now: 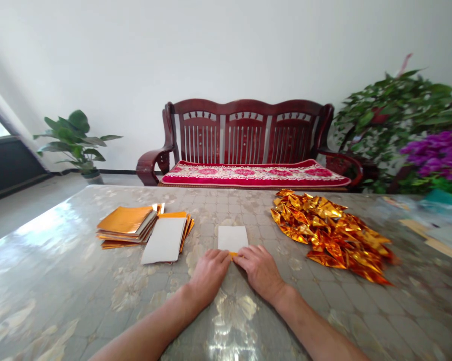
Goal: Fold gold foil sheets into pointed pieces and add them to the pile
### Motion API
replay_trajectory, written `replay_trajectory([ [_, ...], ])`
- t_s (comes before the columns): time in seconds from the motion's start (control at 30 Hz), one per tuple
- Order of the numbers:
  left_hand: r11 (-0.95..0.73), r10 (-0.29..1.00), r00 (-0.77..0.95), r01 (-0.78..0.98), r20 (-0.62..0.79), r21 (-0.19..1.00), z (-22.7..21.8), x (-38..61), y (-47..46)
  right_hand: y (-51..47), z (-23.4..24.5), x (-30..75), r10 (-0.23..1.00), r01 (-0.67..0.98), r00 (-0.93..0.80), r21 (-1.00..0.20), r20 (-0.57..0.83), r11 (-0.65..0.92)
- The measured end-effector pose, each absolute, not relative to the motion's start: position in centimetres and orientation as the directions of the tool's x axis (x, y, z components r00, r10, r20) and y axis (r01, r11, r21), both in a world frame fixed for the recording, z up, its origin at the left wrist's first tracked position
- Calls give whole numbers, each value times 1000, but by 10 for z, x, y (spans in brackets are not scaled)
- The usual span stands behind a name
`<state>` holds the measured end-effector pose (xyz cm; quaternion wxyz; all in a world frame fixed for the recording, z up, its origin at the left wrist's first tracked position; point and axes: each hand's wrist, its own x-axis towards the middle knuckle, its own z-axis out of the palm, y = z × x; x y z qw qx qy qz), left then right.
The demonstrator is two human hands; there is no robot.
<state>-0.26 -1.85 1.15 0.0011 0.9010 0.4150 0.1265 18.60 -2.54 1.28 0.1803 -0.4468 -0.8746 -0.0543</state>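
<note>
A small sheet of paper (232,237), white side up with a gold edge showing, lies on the table (60,281) in front of me. My left hand (209,276) and my right hand (259,269) both rest on its near edge, fingers curled and pressing down on the gold fold. To the left lies a stack of gold-and-white paper sheets (126,226) with a white-faced stack (166,239) beside it. On the right sits a pile of folded gold foil pieces (331,233).
The table has a glossy floral cover. Behind it stands a red wooden bench (244,143) with a patterned cushion. A potted plant (77,140) is at the far left, leafy plants with purple flowers (436,150) at the right. Flat items (436,233) lie at the table's right edge.
</note>
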Motion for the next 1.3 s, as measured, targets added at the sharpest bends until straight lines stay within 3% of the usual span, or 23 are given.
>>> replay_trajectory([
  [0.17,-608,787,607,793,109,-22,17,0,-31,-32,12,192,831,860,-446,-100,333,501],
  [0.33,-575,809,580,815,91,-77,20,1,-34,-33,18,200,878,895,-385,-116,283,430],
  [0.5,-565,819,571,820,61,-93,25,5,-29,-28,17,202,859,889,-435,-24,270,458],
  [0.67,-552,820,563,826,102,-113,26,9,-23,-26,10,200,832,892,-445,81,331,444],
  [1.0,-573,793,584,812,171,-116,19,11,-15,-23,9,197,824,907,-412,88,388,412],
  [1.1,-560,803,563,825,195,-73,17,10,-11,-22,9,197,815,911,-381,31,437,410],
  [1.17,-516,834,503,856,227,2,17,6,-7,-22,11,198,780,899,-336,-68,528,433],
  [1.23,-427,887,377,888,266,169,18,1,-1,-22,13,199,720,866,-257,-178,645,468],
  [1.3,-308,940,198,842,278,443,19,-2,5,-24,15,198,662,821,-214,-235,718,520],
])
